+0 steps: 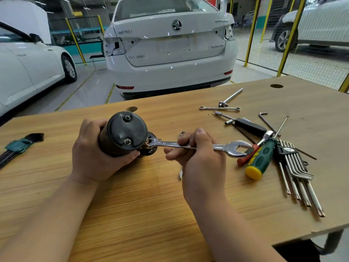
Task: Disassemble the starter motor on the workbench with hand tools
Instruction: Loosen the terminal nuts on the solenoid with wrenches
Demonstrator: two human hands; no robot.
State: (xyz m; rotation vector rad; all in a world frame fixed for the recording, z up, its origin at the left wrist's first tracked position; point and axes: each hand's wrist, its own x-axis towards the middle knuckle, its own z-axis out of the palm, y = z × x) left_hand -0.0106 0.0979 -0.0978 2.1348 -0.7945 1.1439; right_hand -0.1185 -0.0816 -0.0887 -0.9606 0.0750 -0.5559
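Workshop bay all round, and a wood-grain table point(170, 208) up front; the left hand point(90, 152) was wrapped round the dark barrel of the starter motor point(124, 133), fingers curled over the top, thumb tucked beneath; the motor sat left of the table's middle, its round end cap facing the camera, two studs showing on that cap; whether it rested on the wood or hung just above it, hard to tell; the right hand point(198, 157) gripped the shank of a bright combination wrench point(222, 147), thumb on top, fingers curled under; the wrench lay nearly level, its ring end set on a fitting of the smaller black unit just beside the motor, its open end pointing right, over the tool pile; a small metal ring point(182, 132) lay just behind the right hand; further right, a green-and-yellow screwdriver point(260, 159) lay against a red-handled tool point(245, 156), a fanned set of long keys point(296, 173) beside them; behind those, a black-handled driver point(247, 126), a bent hex key point(266, 121), a slim spanner point(220, 108) and a T-bar point(231, 97); away at the left edge, another key set in a green holder point(18, 146); beyond the table, a white saloon point(170, 53) stood tail-on, a second white car point(28, 69) to the left, yellow fence posts point(252, 31) to the right.
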